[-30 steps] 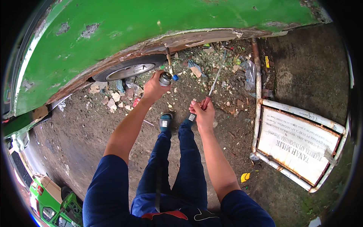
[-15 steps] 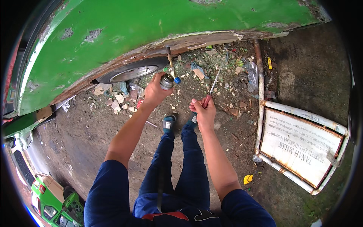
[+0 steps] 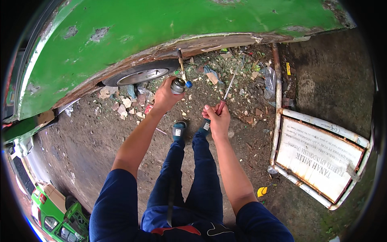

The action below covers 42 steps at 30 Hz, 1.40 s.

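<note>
My left hand (image 3: 167, 97) is closed round the canister of a gas blowtorch (image 3: 177, 86). The torch has a blue knob and a brass burner tube, which points up toward the lower edge of the green car body (image 3: 161, 24). In my right hand (image 3: 218, 118) is a long screwdriver (image 3: 229, 88), gripped by its red handle with the metal shaft angled up and to the right. Its tip lies over the littered ground in view and appears apart from the car. Peeling paint and bare brown patches run along the body's lower edge. No flame can be made out.
A car wheel (image 3: 141, 76) sits below the body edge. Paint flakes and rubbish (image 3: 215, 74) litter the ground. To the right lies a rusty white-framed sign board (image 3: 320, 155), with a yellow scrap (image 3: 262, 191) beside it. Another green vehicle (image 3: 58, 213) stands at lower left.
The view has shifted slightly, so the car and sign sit a little differently in it. Both hands keep nearly the same position and the same hold on the blowtorch and screwdriver.
</note>
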Each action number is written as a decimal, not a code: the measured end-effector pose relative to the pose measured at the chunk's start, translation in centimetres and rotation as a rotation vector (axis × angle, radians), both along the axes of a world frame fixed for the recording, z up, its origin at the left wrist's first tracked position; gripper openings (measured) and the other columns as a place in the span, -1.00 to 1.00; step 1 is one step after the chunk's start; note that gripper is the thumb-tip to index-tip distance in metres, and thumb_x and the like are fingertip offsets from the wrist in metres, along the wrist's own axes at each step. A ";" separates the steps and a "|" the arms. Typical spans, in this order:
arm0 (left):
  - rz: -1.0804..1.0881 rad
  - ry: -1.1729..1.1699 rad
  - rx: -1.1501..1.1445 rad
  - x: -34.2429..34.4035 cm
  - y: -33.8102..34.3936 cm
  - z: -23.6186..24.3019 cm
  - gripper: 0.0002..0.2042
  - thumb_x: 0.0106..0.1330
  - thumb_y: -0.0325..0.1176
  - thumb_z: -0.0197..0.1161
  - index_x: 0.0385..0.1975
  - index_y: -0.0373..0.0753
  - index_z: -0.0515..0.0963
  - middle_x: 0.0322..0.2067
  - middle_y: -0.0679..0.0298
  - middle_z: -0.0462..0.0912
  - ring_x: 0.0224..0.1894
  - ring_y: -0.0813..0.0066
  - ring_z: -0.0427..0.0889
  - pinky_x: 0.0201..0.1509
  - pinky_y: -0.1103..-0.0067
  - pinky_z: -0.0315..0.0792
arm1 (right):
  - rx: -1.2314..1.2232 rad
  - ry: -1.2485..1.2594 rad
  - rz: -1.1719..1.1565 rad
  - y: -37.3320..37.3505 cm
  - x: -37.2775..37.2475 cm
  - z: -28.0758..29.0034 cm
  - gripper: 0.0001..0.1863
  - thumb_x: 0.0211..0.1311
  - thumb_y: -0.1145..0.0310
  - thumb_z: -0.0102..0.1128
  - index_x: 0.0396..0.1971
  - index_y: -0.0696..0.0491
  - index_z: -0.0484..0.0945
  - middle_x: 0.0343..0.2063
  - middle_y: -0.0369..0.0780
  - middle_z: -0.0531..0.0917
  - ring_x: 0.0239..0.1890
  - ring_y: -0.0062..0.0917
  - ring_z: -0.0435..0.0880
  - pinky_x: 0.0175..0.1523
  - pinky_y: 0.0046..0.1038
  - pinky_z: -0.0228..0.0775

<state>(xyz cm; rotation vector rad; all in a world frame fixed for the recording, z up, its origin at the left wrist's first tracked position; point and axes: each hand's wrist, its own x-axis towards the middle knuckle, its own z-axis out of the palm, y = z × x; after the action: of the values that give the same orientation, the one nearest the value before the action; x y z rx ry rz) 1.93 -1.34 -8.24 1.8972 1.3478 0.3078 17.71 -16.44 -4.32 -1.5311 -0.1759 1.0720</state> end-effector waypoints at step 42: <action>-0.024 -0.101 0.041 4.9 -1.5 3.7 -0.30 -0.06 -0.23 0.56 0.13 -0.24 0.41 -0.05 -0.02 0.60 0.03 0.00 0.62 0.10 0.29 0.50 | 0.037 0.005 -0.021 -0.9 3.5 1.5 -0.67 0.22 0.50 0.37 -0.40 0.05 0.29 -0.42 -0.13 0.66 -0.40 -0.46 0.72 -0.29 -0.46 0.63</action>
<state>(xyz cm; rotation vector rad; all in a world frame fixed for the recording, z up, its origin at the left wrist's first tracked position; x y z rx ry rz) 6.82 -2.88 -4.49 1.9039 1.2601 0.4169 21.17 -17.36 -2.84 -1.4942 -0.1750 1.0512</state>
